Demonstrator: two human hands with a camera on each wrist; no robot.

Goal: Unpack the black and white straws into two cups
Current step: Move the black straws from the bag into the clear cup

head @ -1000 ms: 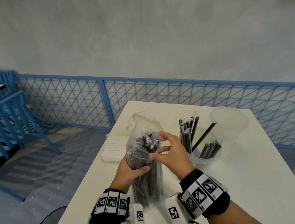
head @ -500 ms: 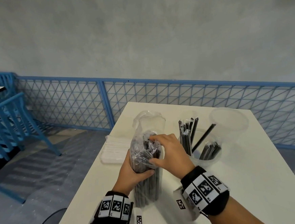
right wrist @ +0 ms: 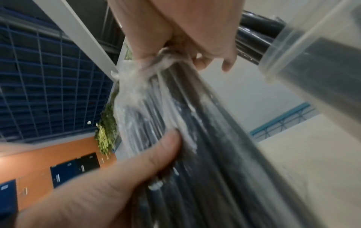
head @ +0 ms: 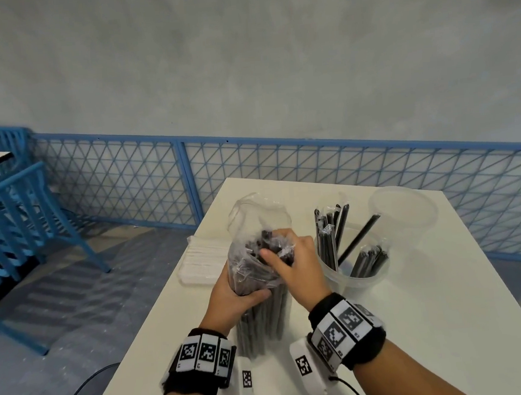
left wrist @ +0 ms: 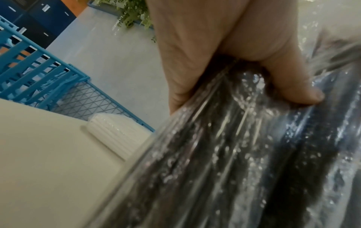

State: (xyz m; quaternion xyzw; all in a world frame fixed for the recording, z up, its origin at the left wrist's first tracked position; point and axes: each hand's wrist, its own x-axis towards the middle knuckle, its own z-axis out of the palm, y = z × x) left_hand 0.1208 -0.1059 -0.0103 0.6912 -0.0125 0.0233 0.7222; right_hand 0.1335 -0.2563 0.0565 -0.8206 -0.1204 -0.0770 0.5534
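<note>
Nearest, the bag of black straws (head: 262,290) stands roughly upright on the table (head: 434,324) between both wrists, its long axis rising toward the open mouth. Round its middle the left hand (head: 232,296) is wrapped, steadying it. At the top the right hand (head: 295,263) is the closer one to the straw ends, thumb and fingers pinching a bunch through the crumpled film. Just right of that hand sits the part-filled cup (head: 351,258); beyond it the empty cup (head: 402,208). Left of the bag lies the white straw pack (head: 203,258).
</note>
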